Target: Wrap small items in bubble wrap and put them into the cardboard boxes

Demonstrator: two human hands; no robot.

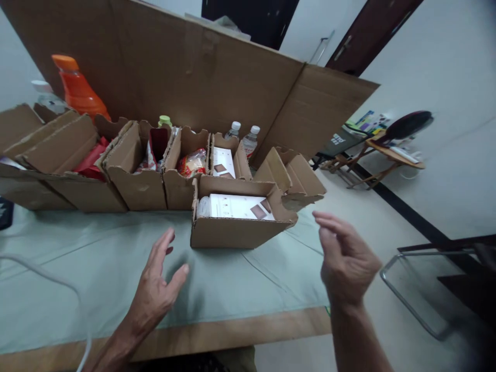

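**Both hands open, flanking the front box**

Head view: the left hand (155, 289) hovers over the desk (96, 258), which has a pale green cloth on it. Palm turned inward, fingers spread, grip released, nothing in it. It sits just short of the near-left corner of the front cardboard box (232, 232), not touching.

The right hand (344, 261) hangs off the desk's right edge, near the box's right end. Fingers are loosely curled, grip also released and empty, a clear gap to the cardboard.

The box stands near the desk's right end with its flaps up. A white carton (240, 205) lies flat inside, approx. filling it.

Behind it runs a row of open boxes (139, 181). One holds a snack packet (192, 163), and two water bottles (251, 138) stand at the back right. An orange bottle (77, 90) stands far left, and a big cardboard sheet (194, 67) leans behind everything. A white cable (39, 274) crosses the cloth at left.

Judgement: the step looks like an approach w/ both hands bracketing the box, no contact made. Taking hold would call for the left hand going fwd and right to the side wall. The right hand would come in from the other end. Pressure should stay even, since the thin walls could buckle.
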